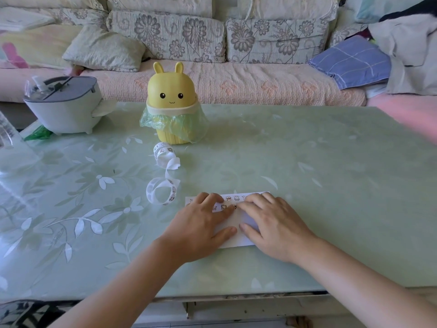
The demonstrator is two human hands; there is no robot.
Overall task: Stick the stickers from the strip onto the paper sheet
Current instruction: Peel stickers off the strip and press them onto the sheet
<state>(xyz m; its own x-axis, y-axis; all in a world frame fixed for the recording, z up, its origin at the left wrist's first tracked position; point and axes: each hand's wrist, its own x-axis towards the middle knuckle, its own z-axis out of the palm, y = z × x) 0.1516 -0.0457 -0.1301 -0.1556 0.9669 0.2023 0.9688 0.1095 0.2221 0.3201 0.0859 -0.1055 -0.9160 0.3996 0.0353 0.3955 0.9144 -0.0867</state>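
Note:
A white paper sheet [238, 221] lies on the green table, with several small cartoon stickers in rows near its far edge. My left hand [201, 223] lies flat on the sheet's left part, fingers spread and straight. My right hand [272, 223] rests on the right part, and its index fingertip presses a sticker [234, 206] in the second row. The curled white sticker strip [165, 176] lies loose on the table to the left of the sheet, apart from both hands.
A yellow rabbit-shaped bin [171, 105] with a green bag stands behind the strip. A grey-lidded white appliance [63, 105] sits at the far left. A sofa with cushions [212, 43] runs behind the table [331, 174].

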